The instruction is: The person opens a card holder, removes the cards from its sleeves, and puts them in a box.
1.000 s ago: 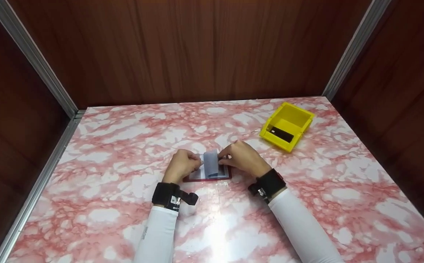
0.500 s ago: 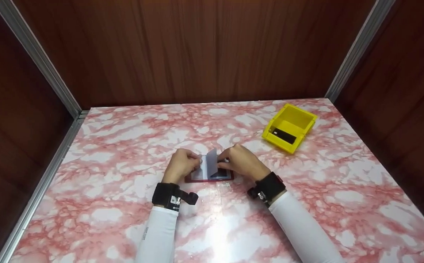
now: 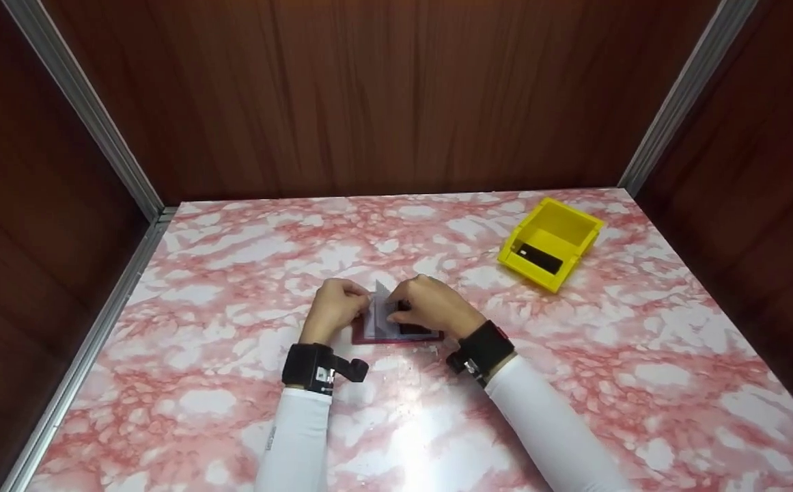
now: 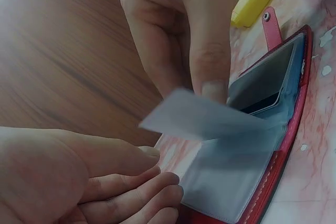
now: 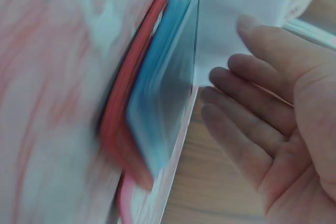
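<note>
Red wallet with clear plastic sleeves (image 3: 396, 338) is laid open on the pink-marbled table (image 3: 232, 307), between the relaxed, seemingly unpinching left grip (image 3: 333, 307) and right grip (image 3: 430, 304). Its raised sleeve (image 4: 194, 116), merely touched, might be dropped back if contact slipped.

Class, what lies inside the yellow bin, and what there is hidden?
Inside the yellow bin lies a flat black item with a small pale mark near its left end. It covers the floor beneath, so anything there cannot be seen.
</note>
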`<act>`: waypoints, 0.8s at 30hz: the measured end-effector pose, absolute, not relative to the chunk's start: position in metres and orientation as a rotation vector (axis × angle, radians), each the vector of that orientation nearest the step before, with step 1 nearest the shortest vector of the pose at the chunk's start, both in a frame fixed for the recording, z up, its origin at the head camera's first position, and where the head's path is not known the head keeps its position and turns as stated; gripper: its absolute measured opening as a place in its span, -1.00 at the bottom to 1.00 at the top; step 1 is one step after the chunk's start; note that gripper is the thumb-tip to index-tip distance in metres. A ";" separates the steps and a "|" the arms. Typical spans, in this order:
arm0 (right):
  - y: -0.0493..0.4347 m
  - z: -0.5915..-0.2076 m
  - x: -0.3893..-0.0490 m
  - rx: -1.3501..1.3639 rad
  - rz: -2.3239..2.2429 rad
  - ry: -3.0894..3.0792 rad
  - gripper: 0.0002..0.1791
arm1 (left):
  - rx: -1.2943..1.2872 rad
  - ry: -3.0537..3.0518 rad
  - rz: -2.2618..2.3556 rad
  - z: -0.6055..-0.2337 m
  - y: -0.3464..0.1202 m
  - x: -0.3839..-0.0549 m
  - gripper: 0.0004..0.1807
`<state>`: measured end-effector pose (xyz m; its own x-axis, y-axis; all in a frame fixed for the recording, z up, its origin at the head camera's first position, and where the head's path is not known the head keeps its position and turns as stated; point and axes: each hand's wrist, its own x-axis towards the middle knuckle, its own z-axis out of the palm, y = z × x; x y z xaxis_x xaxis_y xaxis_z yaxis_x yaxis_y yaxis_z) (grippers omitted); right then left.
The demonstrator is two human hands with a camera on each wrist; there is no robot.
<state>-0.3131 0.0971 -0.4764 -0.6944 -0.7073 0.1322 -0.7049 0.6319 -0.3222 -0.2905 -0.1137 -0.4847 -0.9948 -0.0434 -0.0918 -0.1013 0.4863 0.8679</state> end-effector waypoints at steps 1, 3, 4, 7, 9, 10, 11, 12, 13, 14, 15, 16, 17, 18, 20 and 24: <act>0.093 -0.477 -0.313 -1.238 -0.523 2.821 -0.77 | -0.144 2.659 1.572 -0.485 -0.115 -0.291 -0.87; 0.085 -0.478 -0.313 -1.259 -0.454 2.819 -0.81 | -0.174 2.668 1.587 -0.485 -0.118 -0.291 -0.85; 0.081 -0.478 -0.313 -1.262 -0.428 2.819 -0.82 | -0.184 2.679 1.587 -0.486 -0.119 -0.291 -0.84; 0.073 -0.478 -0.311 -1.304 -0.350 2.825 -0.88 | -0.205 2.716 1.574 -0.486 -0.121 -0.292 -0.83; 0.069 -0.478 -0.309 -1.347 -0.320 2.823 -0.94 | -0.203 2.735 1.572 -0.485 -0.122 -0.293 -0.83; 0.068 -0.477 -0.308 -1.374 -0.313 2.821 -0.95 | -0.198 2.739 1.576 -0.485 -0.122 -0.294 -0.83; 0.067 -0.477 -0.308 -1.392 -0.312 2.818 -0.92 | -0.191 2.739 1.583 -0.485 -0.122 -0.294 -0.83; 0.066 -0.476 -0.307 -1.406 -0.318 2.818 -0.89 | -0.185 2.734 1.591 -0.485 -0.122 -0.294 -0.84; 0.065 -0.476 -0.306 -1.419 -0.319 2.817 -0.85 | -0.179 2.732 1.594 -0.485 -0.121 -0.294 -0.84; 0.065 -0.476 -0.305 -1.420 -0.326 2.818 -0.84 | -0.172 2.728 1.595 -0.484 -0.121 -0.294 -0.84; 0.065 -0.476 -0.305 -1.416 -0.329 2.821 -0.83 | -0.168 2.723 1.595 -0.484 -0.121 -0.294 -0.84; 0.065 -0.476 -0.304 -1.411 -0.331 2.824 -0.83 | -0.164 2.722 1.592 -0.485 -0.121 -0.294 -0.84; 0.065 -0.476 -0.303 -1.404 -0.335 2.823 -0.83 | -0.164 2.724 1.586 -0.485 -0.120 -0.294 -0.84; 0.066 -0.476 -0.303 -1.400 -0.335 2.824 -0.84 | -0.167 2.725 1.584 -0.485 -0.120 -0.294 -0.83; 0.066 -0.477 -0.302 -1.389 -0.340 2.824 -0.85 | -0.170 2.730 1.578 -0.486 -0.120 -0.294 -0.83; 0.067 -0.480 -0.301 -1.365 -0.357 2.833 -0.89 | -0.173 2.742 1.568 -0.487 -0.121 -0.293 -0.83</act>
<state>-0.3010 0.0671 -0.4804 -0.6278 -0.7693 0.1185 -0.7746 0.6026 -0.1920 -0.2931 -0.1206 -0.4868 -0.9938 -0.1056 -0.0349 -0.0836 0.5026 0.8604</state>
